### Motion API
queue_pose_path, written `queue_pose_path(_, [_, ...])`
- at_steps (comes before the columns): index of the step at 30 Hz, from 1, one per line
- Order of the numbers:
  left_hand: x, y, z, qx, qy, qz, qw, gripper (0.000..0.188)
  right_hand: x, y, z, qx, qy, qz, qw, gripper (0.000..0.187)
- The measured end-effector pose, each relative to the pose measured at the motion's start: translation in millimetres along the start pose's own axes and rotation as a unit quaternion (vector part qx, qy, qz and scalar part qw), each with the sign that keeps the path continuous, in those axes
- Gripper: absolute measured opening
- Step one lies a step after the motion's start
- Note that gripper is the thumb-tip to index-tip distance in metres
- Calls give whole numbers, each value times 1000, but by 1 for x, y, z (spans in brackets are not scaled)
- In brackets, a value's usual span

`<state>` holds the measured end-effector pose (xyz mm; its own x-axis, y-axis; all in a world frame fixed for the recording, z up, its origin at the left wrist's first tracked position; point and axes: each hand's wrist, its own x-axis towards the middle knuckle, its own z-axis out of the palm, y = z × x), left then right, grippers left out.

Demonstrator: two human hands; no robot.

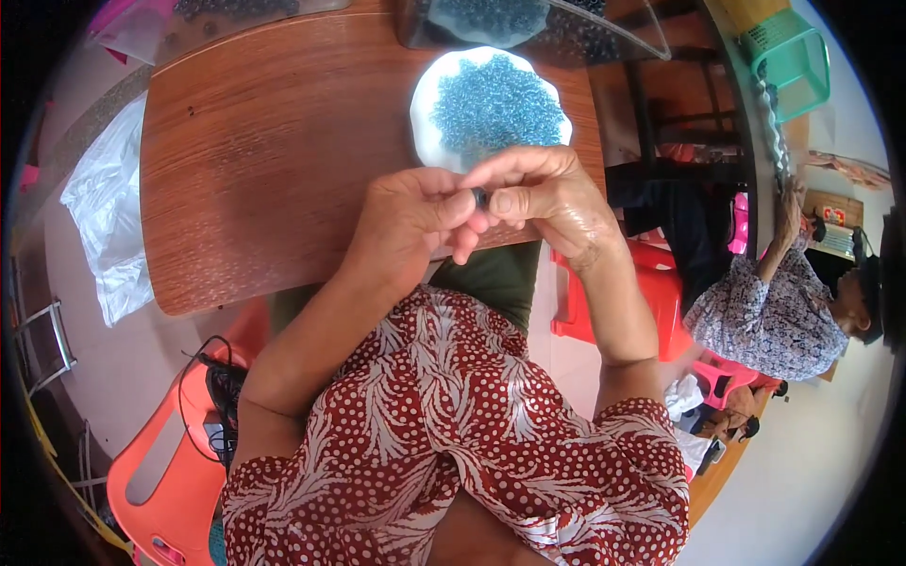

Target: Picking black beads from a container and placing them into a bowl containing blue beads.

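Note:
Both of my hands meet over the near edge of the brown wooden table [283,160]. Between the thumbs and fingertips is a small dark round piece [480,198]; its exact kind is too small to make out. My left hand [412,212] pinches it from the left, and my right hand [547,196] grips it from the right with the thumb bent over it. Just beyond my fingers sits a white scalloped plate [427,132] heaped with small, shiny blue-grey bead-like pieces [498,102].
Clear bins with dark pieces [491,19] stand at the table's far side. A white plastic bag [111,208] hangs by the left edge. An orange chair [156,472] and a red stool [623,302] flank me. Another person [774,311] works at right near a green basket [793,71].

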<state>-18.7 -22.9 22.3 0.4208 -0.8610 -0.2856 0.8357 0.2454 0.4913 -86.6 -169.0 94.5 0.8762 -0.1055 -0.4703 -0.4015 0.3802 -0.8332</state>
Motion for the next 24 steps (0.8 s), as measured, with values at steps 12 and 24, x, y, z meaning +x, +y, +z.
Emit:
queue_pose_path(12, [-11,-2,3,15,-1,-33,999,13,-1,8,-4,-8,-18,35,999,16])
queue_pose_path(24, [-19,-2,-2,82,-7,-44,996,18,-10,16,10,-87,22,-17,996,13])
